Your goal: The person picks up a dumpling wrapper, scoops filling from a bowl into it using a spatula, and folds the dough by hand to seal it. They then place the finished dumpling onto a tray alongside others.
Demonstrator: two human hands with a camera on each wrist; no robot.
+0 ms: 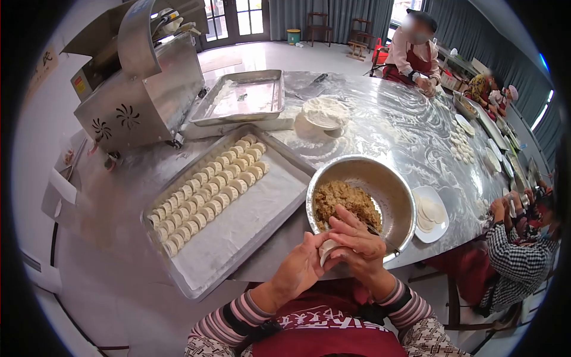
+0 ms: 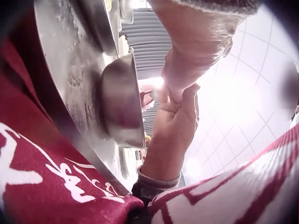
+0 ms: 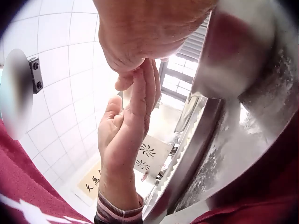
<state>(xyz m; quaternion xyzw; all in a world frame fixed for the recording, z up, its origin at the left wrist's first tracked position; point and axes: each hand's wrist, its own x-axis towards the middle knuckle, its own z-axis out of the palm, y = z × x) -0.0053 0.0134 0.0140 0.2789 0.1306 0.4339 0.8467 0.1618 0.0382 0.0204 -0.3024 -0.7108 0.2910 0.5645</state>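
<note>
Just over the near rim of the filling bowl, my left hand (image 1: 297,268) and right hand (image 1: 361,245) come together around a pale dumpling (image 1: 326,250). My left fingers and thumb hold it from one side while my right hand grips it from the other. Most of the dumpling is hidden by the fingers, and both wrist views show the hands meeting closely. The steel bowl (image 1: 399,205) contains brown minced filling (image 1: 345,201), with a thin utensil handle (image 1: 385,239) leaning inside, partly behind my right hand.
A paper-lined tray (image 1: 238,253) at left bears rows of dumplings (image 1: 208,193). Right of the bowl, a white plate (image 1: 439,231) carries round wrappers (image 1: 429,213). Farther back are a flour bowl (image 1: 326,122), another tray (image 1: 276,95) and a steel machine (image 1: 157,95). Other people work along the right.
</note>
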